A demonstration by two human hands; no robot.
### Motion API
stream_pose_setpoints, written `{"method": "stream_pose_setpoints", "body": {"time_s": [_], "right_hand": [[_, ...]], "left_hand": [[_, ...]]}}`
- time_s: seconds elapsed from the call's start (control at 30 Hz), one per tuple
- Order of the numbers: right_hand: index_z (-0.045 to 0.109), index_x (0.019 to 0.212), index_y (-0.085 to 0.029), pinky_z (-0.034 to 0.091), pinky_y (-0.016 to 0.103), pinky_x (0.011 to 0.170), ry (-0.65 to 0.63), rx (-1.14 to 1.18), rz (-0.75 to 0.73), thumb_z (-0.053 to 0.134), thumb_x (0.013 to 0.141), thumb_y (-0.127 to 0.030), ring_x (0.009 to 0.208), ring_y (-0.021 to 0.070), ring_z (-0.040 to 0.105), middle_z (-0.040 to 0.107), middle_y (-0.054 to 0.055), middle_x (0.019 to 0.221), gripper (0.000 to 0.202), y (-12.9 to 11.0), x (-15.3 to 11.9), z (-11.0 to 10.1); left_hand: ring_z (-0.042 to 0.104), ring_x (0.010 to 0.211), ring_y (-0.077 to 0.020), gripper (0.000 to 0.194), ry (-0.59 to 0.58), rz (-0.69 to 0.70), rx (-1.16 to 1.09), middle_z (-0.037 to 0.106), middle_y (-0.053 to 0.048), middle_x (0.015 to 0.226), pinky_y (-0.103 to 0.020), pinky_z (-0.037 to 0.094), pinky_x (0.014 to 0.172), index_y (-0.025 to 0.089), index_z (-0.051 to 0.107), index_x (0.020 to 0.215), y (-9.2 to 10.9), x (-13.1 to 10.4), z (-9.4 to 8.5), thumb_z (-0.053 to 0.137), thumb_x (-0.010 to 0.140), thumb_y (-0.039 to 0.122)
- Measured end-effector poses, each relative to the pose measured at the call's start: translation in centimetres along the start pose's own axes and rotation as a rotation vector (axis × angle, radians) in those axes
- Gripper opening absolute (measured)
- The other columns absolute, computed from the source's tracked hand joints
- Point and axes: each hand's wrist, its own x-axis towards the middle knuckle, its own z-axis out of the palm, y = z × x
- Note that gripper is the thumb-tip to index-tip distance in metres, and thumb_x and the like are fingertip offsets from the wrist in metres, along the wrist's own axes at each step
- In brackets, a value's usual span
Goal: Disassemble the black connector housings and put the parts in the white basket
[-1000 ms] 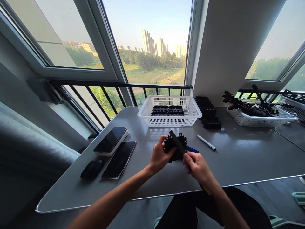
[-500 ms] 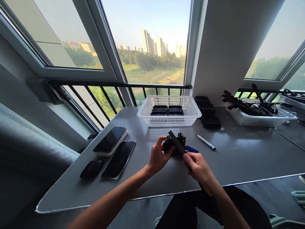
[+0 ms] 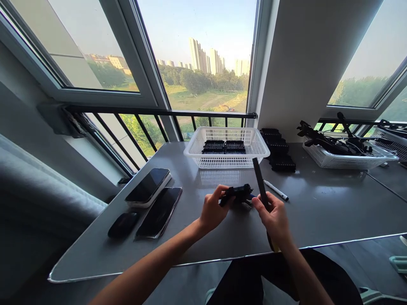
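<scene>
Fingers of my left hand [image 3: 214,208] are closed on the left end of a black ridged plastic part [image 3: 241,193], tilted just above the desk. My right hand [image 3: 274,216] grips a flat dark strip-like tool [image 3: 260,180], which points up and away, apart from the black part. The tool's lower end comes out below my right hand near the desk's front edge. Something blue shows between the black part and my right thumb, mostly hidden. A white marker [image 3: 276,190] lies just behind my right hand.
A white basket [image 3: 233,162] with black parts stands at the back, beside stacked black parts [image 3: 281,162]. Another white basket [image 3: 346,160] holds black pieces and cables. Phones [image 3: 160,214] and a black mouse [image 3: 122,225] lie at the left.
The tool has come off the black part, swung more upright and moved right with my right hand. In my left hand the black part has tipped to a flatter angle.
</scene>
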Motion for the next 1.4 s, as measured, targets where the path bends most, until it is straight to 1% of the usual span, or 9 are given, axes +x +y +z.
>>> {"method": "stream_pose_setpoints", "body": {"time_s": [0.2, 0.4, 0.57, 0.77, 0.9, 1.0, 1.17, 1.3, 1.4], "right_hand": [[0.045, 0.069, -0.022, 0.029, 0.024, 0.049, 0.144, -0.119, -0.051, 0.071, 0.071, -0.059, 0.051, 0.0109, 0.034, 0.039, -0.006, 0.057, 0.046, 1.0, 0.2, 0.3], [0.047, 0.074, -0.021, 0.036, 0.024, 0.052, 0.090, -0.125, -0.084, 0.070, 0.075, -0.054, 0.056, 0.0115, 0.039, 0.045, -0.003, 0.067, 0.040, 1.1, 0.3, 0.3], [0.049, 0.075, -0.021, 0.040, 0.025, 0.054, 0.165, -0.176, -0.160, 0.077, 0.066, -0.055, 0.058, 0.0105, 0.041, 0.047, 0.000, 0.081, 0.045, 1.3, 0.3, 0.7], [0.047, 0.077, -0.021, 0.034, 0.022, 0.046, 0.061, -0.031, -0.062, 0.069, 0.072, -0.061, 0.050, 0.0090, 0.037, 0.041, -0.005, 0.063, 0.046, 0.9, 0.9, -0.4], [0.048, 0.081, -0.021, 0.024, 0.019, 0.035, -0.086, 0.140, 0.112, 0.054, 0.080, -0.068, 0.038, 0.0051, 0.027, 0.035, -0.009, 0.053, 0.047, 0.9, 1.5, -1.0], [0.049, 0.083, -0.020, 0.020, 0.017, 0.029, -0.170, 0.205, 0.228, 0.056, 0.077, -0.070, 0.033, 0.0038, 0.026, 0.037, -0.010, 0.050, 0.051, 1.4, 1.8, -0.8], [0.048, 0.093, -0.022, 0.017, 0.013, 0.028, -0.362, 0.428, 0.355, 0.073, 0.070, -0.054, 0.033, 0.0025, 0.023, 0.034, -0.014, 0.049, 0.046, 1.4, 1.5, -0.4], [0.052, 0.110, -0.022, 0.014, 0.014, 0.031, -0.365, 0.576, 0.404, 0.081, 0.064, -0.040, 0.037, 0.0006, 0.022, 0.041, -0.011, 0.061, 0.057, 0.8, 1.2, -0.7], [0.055, 0.116, -0.020, 0.014, 0.015, 0.032, -0.353, 0.630, 0.414, 0.083, 0.063, -0.037, 0.039, 0.0005, 0.022, 0.040, -0.011, 0.063, 0.063, 0.5, 1.1, -0.7]], "left_hand": [[0.072, 0.073, -0.0182, 0.015, -0.137, 0.193, -0.007, 0.077, -0.004, 0.085, -0.028, 0.055, 0.068, 0.023, 0.063, 0.094, -0.5, -1.1, 0.4, 0.062, 0.080, 0.019], [0.073, 0.067, -0.0174, 0.019, -0.055, 0.222, -0.009, 0.077, -0.002, 0.079, -0.024, 0.054, 0.060, 0.023, 0.063, 0.096, -0.5, -1.0, 0.4, 0.066, 0.078, 0.017], [0.074, 0.082, -0.0198, 0.022, -0.135, 0.349, -0.033, 0.077, -0.004, 0.093, -0.028, 0.057, 0.074, 0.023, 0.066, 0.099, -0.7, -0.9, 0.2, 0.064, 0.079, 0.014], [0.074, 0.081, -0.0203, 0.017, -0.052, 0.165, -0.089, 0.077, -0.004, 0.090, -0.032, 0.058, 0.074, 0.023, 0.065, 0.094, -0.2, -0.6, -0.1, 0.064, 0.079, 0.017], [0.072, 0.087, -0.0208, 0.007, 0.039, 0.073, -0.291, 0.077, -0.004, 0.088, -0.039, 0.057, 0.083, 0.022, 0.061, 0.087, 0.1, -0.3, -0.1, 0.065, 0.082, 0.026], [0.073, 0.082, -0.0197, 0.015, 0.041, 0.115, -0.515, 0.076, -0.003, 0.082, -0.047, 0.053, 0.093, 0.021, 0.055, 0.081, 0.3, -0.4, 0.2, 0.065, 0.083, 0.032], [0.071, 0.080, -0.0176, 0.021, -0.011, 0.158, -0.724, 0.074, 0.000, 0.083, -0.048, 0.049, 0.096, 0.022, 0.048, 0.078, 0.6, -0.7, 0.5, 0.066, 0.083, 0.033], [0.066, 0.095, -0.0212, 0.028, 0.064, 0.009, -0.770, 0.068, -0.003, 0.097, -0.043, 0.052, 0.087, 0.023, 0.052, 0.082, 0.6, -0.5, 0.5, 0.067, 0.078, 0.045], [0.063, 0.083, -0.0190, 0.035, 0.089, -0.154, -0.759, 0.065, -0.003, 0.090, -0.035, 0.054, 0.074, 0.022, 0.055, 0.083, 0.4, 0.0, 0.3, 0.068, 0.071, 0.053]]}}
